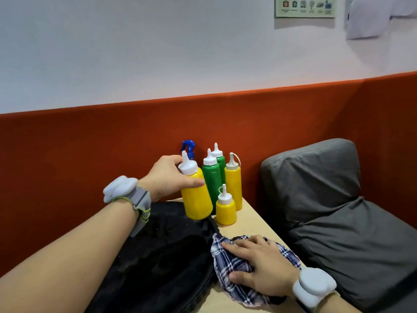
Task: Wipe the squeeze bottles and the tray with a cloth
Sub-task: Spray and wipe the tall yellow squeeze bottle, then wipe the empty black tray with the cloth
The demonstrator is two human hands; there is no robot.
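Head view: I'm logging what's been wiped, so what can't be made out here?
All head view.
Spray bottle: body hidden behind left hand and held yellow bottle.
Rear green bottle: mostly behind front green bottle.
Tray: near end cut by bottom edge.
Poster: text too small, top cut off.

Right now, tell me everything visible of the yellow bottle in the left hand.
The large yellow plastic squeeze bottle has a white cone-shaped nozzle cap. It is opaque and tilted, top leaning left. The left hand grips its upper part, thumb across the front. Its base is over the black tray.
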